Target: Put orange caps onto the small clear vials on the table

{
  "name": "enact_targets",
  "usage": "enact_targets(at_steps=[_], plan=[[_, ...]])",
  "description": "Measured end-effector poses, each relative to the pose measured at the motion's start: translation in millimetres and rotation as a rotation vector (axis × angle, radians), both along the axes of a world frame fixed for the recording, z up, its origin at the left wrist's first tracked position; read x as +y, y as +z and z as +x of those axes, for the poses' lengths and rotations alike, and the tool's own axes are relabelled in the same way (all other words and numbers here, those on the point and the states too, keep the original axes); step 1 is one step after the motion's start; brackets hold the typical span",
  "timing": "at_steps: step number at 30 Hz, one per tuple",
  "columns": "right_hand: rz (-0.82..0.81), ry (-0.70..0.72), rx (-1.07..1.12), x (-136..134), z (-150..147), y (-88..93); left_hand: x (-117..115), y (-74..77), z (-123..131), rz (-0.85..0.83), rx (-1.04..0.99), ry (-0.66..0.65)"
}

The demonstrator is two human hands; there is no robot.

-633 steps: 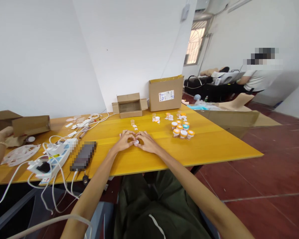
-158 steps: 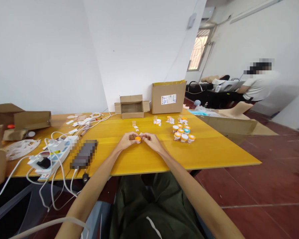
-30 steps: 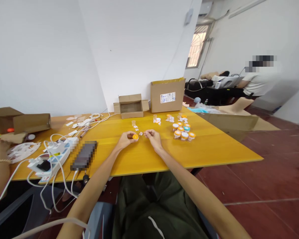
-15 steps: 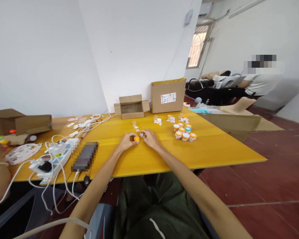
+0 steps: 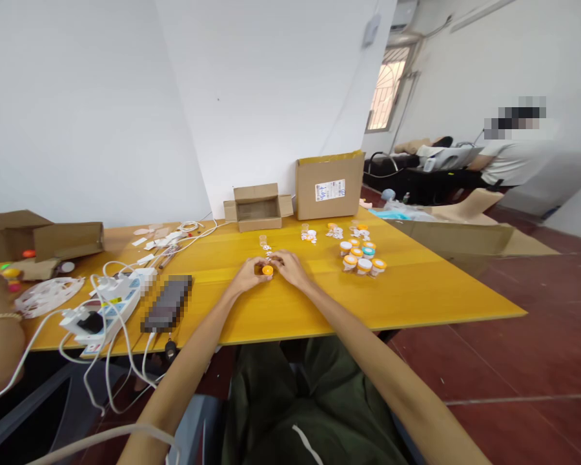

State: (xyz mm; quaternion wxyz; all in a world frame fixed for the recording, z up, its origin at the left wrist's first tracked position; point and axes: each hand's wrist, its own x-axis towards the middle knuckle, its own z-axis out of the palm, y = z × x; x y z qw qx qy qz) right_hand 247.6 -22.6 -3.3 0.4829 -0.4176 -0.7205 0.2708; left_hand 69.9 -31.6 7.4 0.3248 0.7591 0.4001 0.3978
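My left hand (image 5: 250, 275) is closed around a small orange-topped jar (image 5: 268, 271), which it holds upright on or just above the table. My right hand (image 5: 289, 266) is at the jar's right side, fingertips pinched together by its rim. Whatever lies between those fingertips is too small to make out. Just beyond my hands is a little heap of small white pieces with dark marks (image 5: 267, 248). A clear open cup (image 5: 263, 240) stands behind them.
Several lidded jars (image 5: 365, 265) are grouped to the right, with more white pieces (image 5: 337, 233) behind. Two cardboard boxes (image 5: 259, 225) stand at the wall. A phone (image 5: 167, 303), a power strip (image 5: 126, 297) and cables lie left. Another person's arm (image 5: 0, 336) is at far left.
My right hand has come slightly closer to the jar; the white piece seen at its fingertips before is no longer distinguishable. My left hand keeps its hold. The view has shifted a little.
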Motion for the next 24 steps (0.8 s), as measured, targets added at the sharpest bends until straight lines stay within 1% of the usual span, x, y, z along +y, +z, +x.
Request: enact_targets(at_steps=[3, 6, 9, 19, 24], plan=[[0.055, -0.005, 0.0, -15, 4, 2.5, -2, 1.8, 0, -0.007, -0.017, -0.007], [0.068, 0.052, -0.002, -28, 5, 5.5, -3, 3.8, 1, -0.016, -0.023, -0.032], [0.06, 0.089, -0.042, -33, 3, 8.6, -4, 5.2, 1, -0.028, -0.026, -0.054], [0.02, 0.077, -0.114, -24, 1, 9.0, -3, 3.5, 2, -0.069, -0.086, -0.093], [0.013, 0.093, -0.155, -22, 1, 12.7, -2, 2.1, 2, -0.073, -0.103, -0.088]])
